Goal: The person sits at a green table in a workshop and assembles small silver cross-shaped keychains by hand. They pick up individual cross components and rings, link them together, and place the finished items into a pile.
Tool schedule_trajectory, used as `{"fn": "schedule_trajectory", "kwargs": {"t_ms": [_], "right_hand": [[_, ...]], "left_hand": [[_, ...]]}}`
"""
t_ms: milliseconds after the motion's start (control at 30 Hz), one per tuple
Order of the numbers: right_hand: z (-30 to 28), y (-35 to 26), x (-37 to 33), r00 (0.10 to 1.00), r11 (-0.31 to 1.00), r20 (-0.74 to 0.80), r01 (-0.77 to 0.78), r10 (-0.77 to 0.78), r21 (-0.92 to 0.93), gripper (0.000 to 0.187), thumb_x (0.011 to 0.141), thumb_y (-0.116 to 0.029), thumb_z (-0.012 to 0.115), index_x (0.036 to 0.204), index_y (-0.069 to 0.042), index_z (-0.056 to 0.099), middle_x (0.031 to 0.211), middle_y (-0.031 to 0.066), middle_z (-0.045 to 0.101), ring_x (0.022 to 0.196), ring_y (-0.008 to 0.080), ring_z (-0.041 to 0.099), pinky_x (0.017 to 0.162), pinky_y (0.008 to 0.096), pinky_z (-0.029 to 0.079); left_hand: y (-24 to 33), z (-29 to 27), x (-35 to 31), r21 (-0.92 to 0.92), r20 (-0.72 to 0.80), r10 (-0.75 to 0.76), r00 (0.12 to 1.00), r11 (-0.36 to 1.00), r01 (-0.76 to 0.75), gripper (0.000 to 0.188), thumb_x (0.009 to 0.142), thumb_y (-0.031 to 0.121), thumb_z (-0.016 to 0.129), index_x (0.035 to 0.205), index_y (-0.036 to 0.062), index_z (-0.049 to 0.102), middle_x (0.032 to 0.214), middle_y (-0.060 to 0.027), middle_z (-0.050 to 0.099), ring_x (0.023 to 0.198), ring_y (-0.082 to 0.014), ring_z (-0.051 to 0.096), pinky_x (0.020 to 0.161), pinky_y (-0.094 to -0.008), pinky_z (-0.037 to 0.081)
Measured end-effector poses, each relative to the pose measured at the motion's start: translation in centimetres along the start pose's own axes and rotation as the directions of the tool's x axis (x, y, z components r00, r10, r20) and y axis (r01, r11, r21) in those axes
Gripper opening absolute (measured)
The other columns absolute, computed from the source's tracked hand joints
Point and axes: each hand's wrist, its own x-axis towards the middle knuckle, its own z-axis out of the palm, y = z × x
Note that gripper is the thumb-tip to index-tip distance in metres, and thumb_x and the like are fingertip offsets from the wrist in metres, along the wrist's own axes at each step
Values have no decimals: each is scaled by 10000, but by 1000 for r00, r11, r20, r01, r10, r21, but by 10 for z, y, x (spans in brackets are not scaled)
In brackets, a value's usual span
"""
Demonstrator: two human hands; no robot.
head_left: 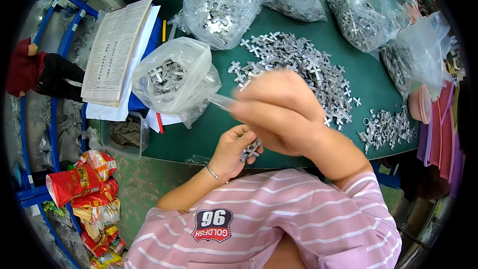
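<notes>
My left hand (231,149), with a bracelet at its wrist, is curled by the table's front edge around several small grey metal crosses (251,150). My right hand (279,97) is raised above it, smeared by motion, with its fingers closed. From those fingers a clear strip of plastic reaches to the rim of an open plastic bag (201,87); it looks pinched there. Grey metal crosses (168,75) fill the bottom of that bag. Behind my right hand spreads a large loose heap of metal crosses (303,60), partly hidden by the hand and forearm.
A bigger bag of crosses (219,12) stands behind, and more filled bags (358,22) line the back right. Small metal rings and fittings (386,129) lie at the right. On the left are a printed booklet (117,52), a plastic tub (124,134) and blue shelving (62,45).
</notes>
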Motion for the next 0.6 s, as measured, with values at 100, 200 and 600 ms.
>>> {"fn": "schedule_trajectory", "kwargs": {"t_ms": [100, 200, 600], "right_hand": [[30, 34, 23, 998, 999, 60, -36, 36, -2, 153, 716, -18, 619, 869, -27, 616, 855, 116, 589, 727, 289, 573, 591, 347, 466], [21, 59, 8, 884, 915, 275, -314, 379, -254, 71, 711, -40, 592, 781, -30, 593, 792, 124, 580, 704, 319, 565, 594, 383, 465], [13, 24, -68, 524, 919, 758, -277, 390, -282, 59, 667, -77, 633, 710, -62, 595, 812, 60, 535, 818, 220, 512, 649, 353, 404]], "left_hand": [[2, 0, -5, -12, -25, -32, 999, 999, 32, 154, 858, 153, 568, 900, 6, 545, 711, -78, 580, 594, -130, 576, 406, -198, 404], [6, -12, -12, -9, -29, 7, 1000, 1000, -8, 132, 851, 137, 562, 883, 11, 545, 739, -78, 569, 609, -144, 571, 396, -209, 399], [7, -21, -5, -19, -2, 30, 1000, 999, -30, 121, 841, 122, 577, 885, 12, 549, 743, -67, 581, 598, -120, 588, 395, -194, 410]]}}
